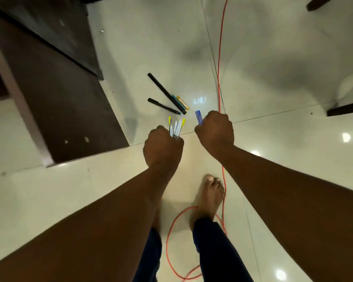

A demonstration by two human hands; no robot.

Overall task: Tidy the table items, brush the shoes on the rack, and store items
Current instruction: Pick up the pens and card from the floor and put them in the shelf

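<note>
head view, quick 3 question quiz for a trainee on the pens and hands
1. True or false: the left hand grips several pens.
2. What colour is the pen in the right hand? A red, B blue, C green
3. How many pens still lie on the floor, beside the orange cable?

Key: 1 true. 2 B. 3 four: long black, short black, teal, yellow.

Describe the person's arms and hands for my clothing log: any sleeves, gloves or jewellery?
Both forearms are bare, with no sleeves in view. The left hand and right hand wear no gloves; no rings, watch or bracelets show.
</note>
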